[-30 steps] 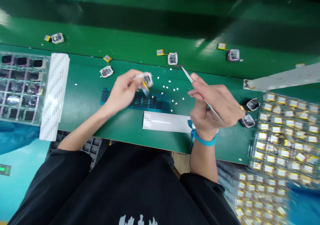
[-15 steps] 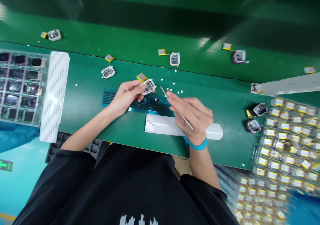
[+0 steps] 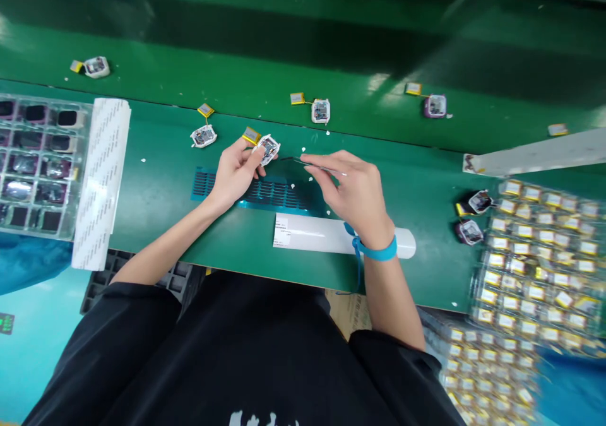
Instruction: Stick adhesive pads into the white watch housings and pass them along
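My left hand (image 3: 233,177) is closed on the edge of a white watch case (image 3: 268,149) with its circuit board showing. A yellow-edged battery (image 3: 251,136) hangs off that case above my fingers. To the right, my right hand (image 3: 357,189) pinches metal tweezers (image 3: 326,168) that point left at the case, a short gap away. Something thin and dark (image 3: 286,158) shows at the tweezer tips; its kind is unclear. Below both hands lies a blue slotted sheet (image 3: 269,192), and a white strip (image 3: 312,231) with a printed end rests nearer my body.
Further watch cases with batteries lie around, one white (image 3: 203,136), another white (image 3: 320,111), one purple (image 3: 435,106). Small white bits dot the green table (image 3: 156,192). A tray of watches (image 3: 40,161) stands left; battery trays (image 3: 534,262) stand right. A white bar (image 3: 530,154) juts in.
My left hand has shifted slightly left with the watch case, which is now more tilted. My right hand has turned, bringing the tweezers flatter and their tips further left.
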`<state>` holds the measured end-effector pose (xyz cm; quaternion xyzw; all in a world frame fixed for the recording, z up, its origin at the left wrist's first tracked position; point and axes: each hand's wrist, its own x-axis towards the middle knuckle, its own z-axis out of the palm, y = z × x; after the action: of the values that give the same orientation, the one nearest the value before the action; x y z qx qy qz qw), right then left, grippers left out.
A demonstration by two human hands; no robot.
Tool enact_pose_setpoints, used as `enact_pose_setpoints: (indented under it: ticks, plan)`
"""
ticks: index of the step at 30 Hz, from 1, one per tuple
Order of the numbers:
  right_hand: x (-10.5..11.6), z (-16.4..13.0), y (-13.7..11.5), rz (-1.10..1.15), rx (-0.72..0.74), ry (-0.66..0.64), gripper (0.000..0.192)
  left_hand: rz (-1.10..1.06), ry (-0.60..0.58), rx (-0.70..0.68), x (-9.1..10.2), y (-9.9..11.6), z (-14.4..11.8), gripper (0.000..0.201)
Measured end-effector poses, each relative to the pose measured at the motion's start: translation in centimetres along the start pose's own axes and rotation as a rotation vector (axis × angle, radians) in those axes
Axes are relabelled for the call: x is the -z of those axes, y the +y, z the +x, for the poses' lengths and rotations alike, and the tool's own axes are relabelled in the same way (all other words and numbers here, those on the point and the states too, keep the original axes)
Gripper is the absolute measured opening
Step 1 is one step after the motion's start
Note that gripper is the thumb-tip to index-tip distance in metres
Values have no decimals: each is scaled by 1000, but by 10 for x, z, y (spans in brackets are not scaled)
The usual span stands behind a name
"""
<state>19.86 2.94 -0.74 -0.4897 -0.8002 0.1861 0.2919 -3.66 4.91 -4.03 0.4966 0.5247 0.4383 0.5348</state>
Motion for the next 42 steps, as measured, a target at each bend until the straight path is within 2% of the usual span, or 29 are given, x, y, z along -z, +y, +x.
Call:
enact_pose_setpoints:
  ticks: [8,16,22,27,37,42]
  plan:
    - [-17,8,15,66,8,2,29,30,-4,-47,1,-8,4,26]
    - [-13,2,16,83,-3,1,27,134,-66,-65,-4,-16,0,24]
    - [-9,1,13,135,3,60,25,49,-47,-8,-2,-11,3,31]
    - [-7,0,11,160,2,26,25,-24,-16,18,1,-11,6,37]
    - [-11,0,18,136,-24,-22,26,16,-33,31,2,-10,5,39]
    - [-13,-1,19,154,-7,0,27,2,-31,39,2,-9,5,38]
